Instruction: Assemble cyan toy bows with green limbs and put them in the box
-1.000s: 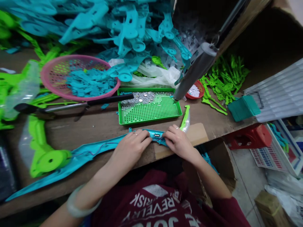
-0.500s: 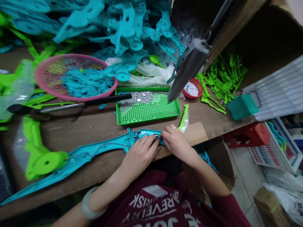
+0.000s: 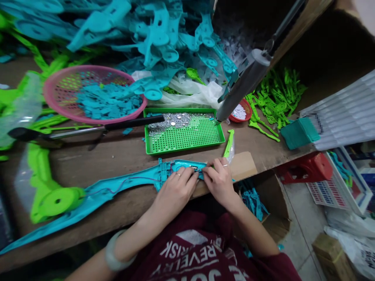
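Both hands, left hand [image 3: 175, 190] and right hand [image 3: 218, 180], pinch the teal shell [image 3: 125, 185] (wiring exposed); seating its small part looks next, needing fingertip care.

Shirt [image 3: 202, 249], maroon, at 6 o'clock of the view: white block lettering is showing upside down to the camera. The upper line is reading "REVELRY" with "RISK" beside it; the lower line is being cut by the frame edge, and only "JO" and a further "E" are showing clearly.

Cardboard box [image 3: 336, 255], at 5 o'clock on the floor: no legible print is showing.

White bag [image 3: 365, 249], at 4 o'clock: dark lettering is showing near the frame edge, too small and cropped to read.

White ribbed panel [image 3: 345, 117], at 3 o'clock: a blurred patch is covering any marking.
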`<state>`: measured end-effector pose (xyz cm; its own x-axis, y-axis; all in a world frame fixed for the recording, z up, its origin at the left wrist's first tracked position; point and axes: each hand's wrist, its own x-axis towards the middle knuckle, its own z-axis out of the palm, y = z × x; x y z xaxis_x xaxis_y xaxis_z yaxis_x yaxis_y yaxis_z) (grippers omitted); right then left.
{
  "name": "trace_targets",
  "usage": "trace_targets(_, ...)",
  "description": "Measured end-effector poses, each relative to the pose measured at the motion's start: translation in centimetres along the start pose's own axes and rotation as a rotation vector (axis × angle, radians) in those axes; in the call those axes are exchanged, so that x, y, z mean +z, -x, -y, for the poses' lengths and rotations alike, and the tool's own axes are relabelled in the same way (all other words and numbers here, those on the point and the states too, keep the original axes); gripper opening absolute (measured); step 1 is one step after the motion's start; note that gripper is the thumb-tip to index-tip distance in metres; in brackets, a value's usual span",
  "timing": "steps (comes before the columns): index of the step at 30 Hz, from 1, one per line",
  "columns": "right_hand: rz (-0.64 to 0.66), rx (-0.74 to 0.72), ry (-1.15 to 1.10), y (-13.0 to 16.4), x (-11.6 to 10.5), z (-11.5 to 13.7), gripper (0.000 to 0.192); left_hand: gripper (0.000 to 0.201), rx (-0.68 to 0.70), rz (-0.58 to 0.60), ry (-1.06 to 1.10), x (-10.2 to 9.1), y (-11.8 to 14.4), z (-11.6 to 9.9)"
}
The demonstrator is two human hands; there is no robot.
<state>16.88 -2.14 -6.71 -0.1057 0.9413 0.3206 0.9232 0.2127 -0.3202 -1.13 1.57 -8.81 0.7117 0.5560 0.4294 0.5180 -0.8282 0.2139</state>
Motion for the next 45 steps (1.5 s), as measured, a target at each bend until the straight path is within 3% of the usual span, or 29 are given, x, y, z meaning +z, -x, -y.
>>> trace_targets(7, -0.012, 0.127, -0.14, 0.9, -0.1, 1.2, 0.02, 0.024, -0.017, 0.044, 0.08, -0.1, 0.2, 0.2)
trace_targets(13, 0.071, 0.232, -0.049, 0.8, 0.0, 2.3, 0.024, 0.027, -0.013, 0.018, 0.101, 0.2, 0.4, 0.3)
trace_targets(17, 0.12, 0.154, 0.006, 1.0, -0.3, 1.7, 0.02, 0.025, -0.022, 0.011, 0.067, 0.3, 0.3, 0.1)
trace_targets(24, 0.054, -0.021, 0.068, 1.3, -0.3, 0.5, 0.02, 0.016, 0.001, 0.032, 0.003, 0.0, -0.8, 0.2)
trace_targets(28, -0.045, -0.051, 0.048, 1.3, -1.6, -0.4, 0.019, 0.02, 0.034, 0.0, -0.028, -0.5, -0.9, 0.1)
trace_targets(33, -0.197, -0.149, 0.155, 4.0, -4.1, -1.3, 0.015, 0.025, 0.097, -0.136, -0.079, -3.4, 2.4, 0.3)
trace_targets(36, -0.258, -0.227, 0.158, 5.2, -4.4, -1.0, 0.012, 0.022, 0.06, -0.217, -0.117, -5.2, 4.9, 0.2)
trace_targets(39, -0.214, -0.344, 0.179, 3.8, -3.1, 0.1, 0.02, 0.023, 0.041, -0.187, -0.094, -5.8, 6.8, -1.1)
trace_targets(42, -0.094, -0.47, 0.248, 0.9, -1.1, 1.8, 0.03, 0.032, 0.133, -0.149, -0.055, -6.4, 8.7, -2.8)
trace_targets(45, -0.049, -0.484, 0.249, -1.1, 0.5, 3.2, 0.021, 0.044, 0.127, -0.222, -0.05, -8.3, 10.7, -1.7)
